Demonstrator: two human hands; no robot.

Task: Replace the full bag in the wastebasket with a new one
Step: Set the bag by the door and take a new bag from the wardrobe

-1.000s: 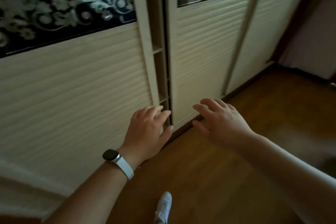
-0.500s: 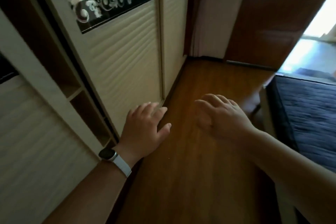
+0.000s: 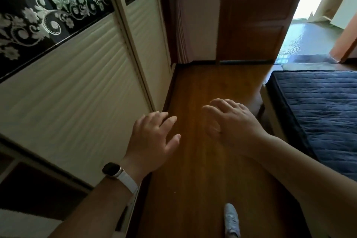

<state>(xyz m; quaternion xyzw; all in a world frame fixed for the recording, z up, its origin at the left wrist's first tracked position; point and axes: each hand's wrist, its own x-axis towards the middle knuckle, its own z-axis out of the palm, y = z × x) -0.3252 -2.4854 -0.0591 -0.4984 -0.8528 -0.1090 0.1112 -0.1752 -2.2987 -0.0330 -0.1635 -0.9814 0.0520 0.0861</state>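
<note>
A bedroom in a home is shown. A tall cream sliding-door wardrobe with ribbed panels and a black glass band of white floral ornament is seen along the left. A bed with a dark blue quilted mattress is placed at the right. A polished brown wooden plank floor is laid between them, and a brown wooden door with a glass pane is seen beyond.

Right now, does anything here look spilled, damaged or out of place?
Nothing stands out. The wooden floor shows no spill, the wardrobe door looks intact, and the left hand and right hand hold nothing.
</note>
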